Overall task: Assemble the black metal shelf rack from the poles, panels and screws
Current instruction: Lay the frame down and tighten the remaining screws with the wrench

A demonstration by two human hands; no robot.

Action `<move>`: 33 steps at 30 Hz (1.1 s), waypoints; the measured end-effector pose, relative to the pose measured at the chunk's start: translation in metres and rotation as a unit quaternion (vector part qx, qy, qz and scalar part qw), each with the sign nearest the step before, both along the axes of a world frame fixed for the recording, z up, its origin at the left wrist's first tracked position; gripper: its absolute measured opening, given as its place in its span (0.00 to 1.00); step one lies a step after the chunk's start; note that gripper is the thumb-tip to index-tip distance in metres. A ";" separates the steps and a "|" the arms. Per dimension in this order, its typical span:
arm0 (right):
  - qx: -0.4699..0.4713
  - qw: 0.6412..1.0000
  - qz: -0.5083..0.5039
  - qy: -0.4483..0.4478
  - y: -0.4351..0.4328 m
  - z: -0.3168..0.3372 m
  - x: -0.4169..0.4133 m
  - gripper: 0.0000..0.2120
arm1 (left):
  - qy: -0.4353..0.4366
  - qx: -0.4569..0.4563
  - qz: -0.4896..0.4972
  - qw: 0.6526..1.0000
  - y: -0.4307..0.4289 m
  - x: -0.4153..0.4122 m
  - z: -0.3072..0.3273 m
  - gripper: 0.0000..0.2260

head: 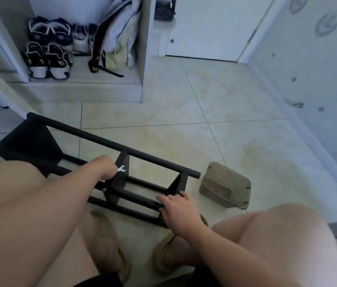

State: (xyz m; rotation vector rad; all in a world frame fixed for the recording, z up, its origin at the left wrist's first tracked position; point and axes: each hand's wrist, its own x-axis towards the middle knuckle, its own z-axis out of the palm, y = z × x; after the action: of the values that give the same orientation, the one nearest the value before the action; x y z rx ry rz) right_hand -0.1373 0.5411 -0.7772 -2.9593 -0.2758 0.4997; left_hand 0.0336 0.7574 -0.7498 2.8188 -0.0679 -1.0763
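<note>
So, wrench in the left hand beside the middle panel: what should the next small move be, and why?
Probably lower the wrench onto the silver bolt at the near corner of the middle panel and turn it. The left hand holds the wrench off any fastener, while the right hand rests on the rack, steadying it.
</note>
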 end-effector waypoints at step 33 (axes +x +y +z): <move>-0.029 0.995 -0.092 0.023 -0.053 -0.011 0.040 0.15 | -0.010 -0.119 0.037 0.992 -0.055 -0.037 -0.029 0.07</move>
State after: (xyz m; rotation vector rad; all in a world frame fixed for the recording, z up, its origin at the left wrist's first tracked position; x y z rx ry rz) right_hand -0.0974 0.4879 -0.7879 -2.9852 0.0170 0.5611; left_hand -0.0031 0.7029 -0.7792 2.5986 -0.0855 -0.9536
